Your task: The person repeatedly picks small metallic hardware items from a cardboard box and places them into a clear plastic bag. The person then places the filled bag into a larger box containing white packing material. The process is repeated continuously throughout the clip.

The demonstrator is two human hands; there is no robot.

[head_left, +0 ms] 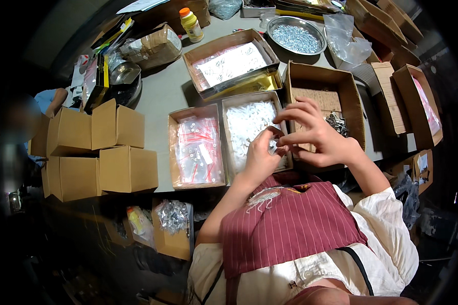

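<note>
Above the carton of small white parts (pixel 250 117), my two hands meet. My left hand (pixel 262 155) is closed, pinching something small and partly see-through with a dark edge, too hidden to name. From the right, my right hand (pixel 318 133) comes in with its fingers bent and apart, the index fingertip and thumb close beside the pinched thing. Left of the white parts stands a shallow carton of clear zip bags (pixel 196 147) with red strips, some small round pieces among them. The deeper carton (pixel 355 84) behind my right hand holds dark metal pieces (pixel 337 123).
Small brown boxes (pixel 130 170) stand grouped at the left. At the back are a carton with a white paper (pixel 234 63), a metal bowl of small shiny parts (pixel 296 36) and a yellow bottle (pixel 191 25). Another person's arm (pixel 58 101) shows far left.
</note>
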